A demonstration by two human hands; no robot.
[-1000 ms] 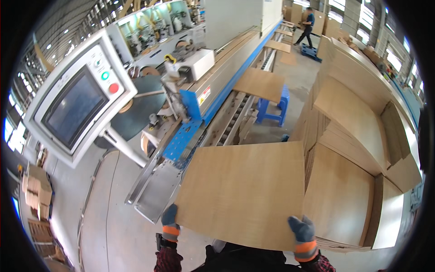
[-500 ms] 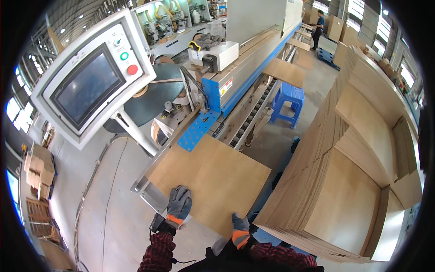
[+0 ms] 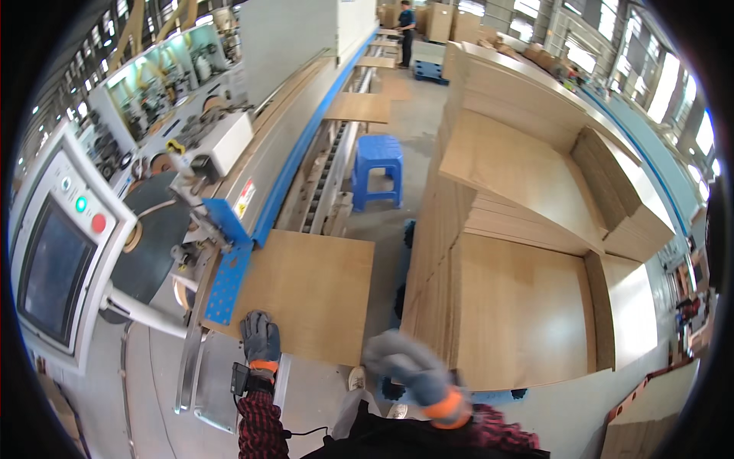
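Plywood panel point(image 3: 306, 294) lies flat on the infeed of the edge-banding machine point(image 3: 283, 145), just right of its blue perforated plate point(image 3: 227, 281); the gloved left hand point(image 3: 260, 336) presses flat on the panel's near edge, fingers spread, gripping nothing. The gloved right hand point(image 3: 401, 363) is motion-blurred off the panel's near right corner, beside the stacked boards point(image 3: 520, 306); its fingers cannot be read.

Bright daylight pours in from the windows point(image 3: 664, 80) along the right wall, which glare almost white, and shadows on the floor point(image 3: 394, 126) stay soft. The fisheye bends straight edges toward a black rim. The right hand point(image 3: 403, 366) is smeared by motion blur; the left hand point(image 3: 260, 336) is sharp.
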